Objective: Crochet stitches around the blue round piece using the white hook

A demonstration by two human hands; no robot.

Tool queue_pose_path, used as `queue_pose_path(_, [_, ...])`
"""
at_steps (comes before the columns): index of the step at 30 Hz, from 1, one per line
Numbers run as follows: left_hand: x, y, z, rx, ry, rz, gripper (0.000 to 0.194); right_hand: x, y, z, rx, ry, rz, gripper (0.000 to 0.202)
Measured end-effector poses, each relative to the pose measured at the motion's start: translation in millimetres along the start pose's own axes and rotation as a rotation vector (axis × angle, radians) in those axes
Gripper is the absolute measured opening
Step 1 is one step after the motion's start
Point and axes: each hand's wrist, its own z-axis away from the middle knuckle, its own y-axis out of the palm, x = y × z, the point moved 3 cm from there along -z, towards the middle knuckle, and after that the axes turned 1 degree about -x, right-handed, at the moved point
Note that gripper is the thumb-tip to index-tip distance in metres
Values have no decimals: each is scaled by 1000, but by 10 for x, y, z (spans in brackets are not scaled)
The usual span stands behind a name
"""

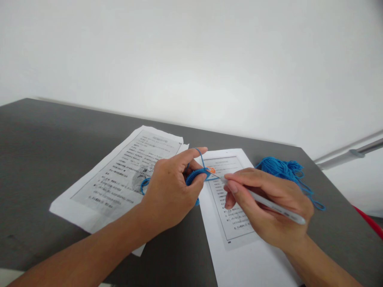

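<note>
My left hand [170,187] pinches a small piece of blue crochet work [196,175], with a strand of blue yarn looped over its raised index finger. Most of the piece is hidden behind the fingers and thumb. My right hand [266,203] is closed around a crochet hook [275,205] with a pale grey handle, held like a pen. The hook's thin metal shaft reaches the edge of the blue work. A small orange stitch marker [212,170] sits at that edge, close to the hook's tip. Another bit of blue yarn [145,185] shows left of my left hand.
Printed sheets lie on the dark table [74,115]: a creased paper [119,171] at the left and another paper [230,255] under my right hand. A loose bundle of blue yarn [281,167] rests at the right. A white wall [191,71] stands behind, and a metal rail [356,153] is at the far right.
</note>
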Motion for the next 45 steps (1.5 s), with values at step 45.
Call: queue_pose_path(45, [10,74,34,138,-361,1061,42,159,75,178,-4,-429,348,64])
